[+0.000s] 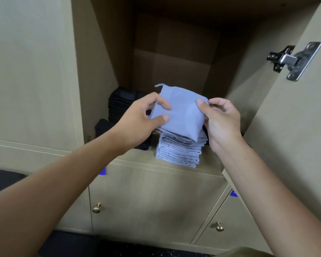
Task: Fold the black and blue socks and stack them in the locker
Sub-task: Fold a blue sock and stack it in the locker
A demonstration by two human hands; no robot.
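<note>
A folded light-blue sock (182, 112) is held just above a stack of folded blue socks (179, 152) at the front edge of the open locker (174, 56). My left hand (143, 119) pinches the sock's left edge. On the right edge, my right hand (220, 121) grips it with the thumb on top. A pile of folded black socks (122, 102) stands deeper in the locker at the left, partly hidden by my left hand. Another black sock (102, 127) lies in front of that pile.
The locker door (293, 112) hangs open at the right, with a metal hinge (293, 60) on it. Closed locker doors with brass knobs (96, 208) (219, 226) sit below. A beige panel (32, 71) fills the left side.
</note>
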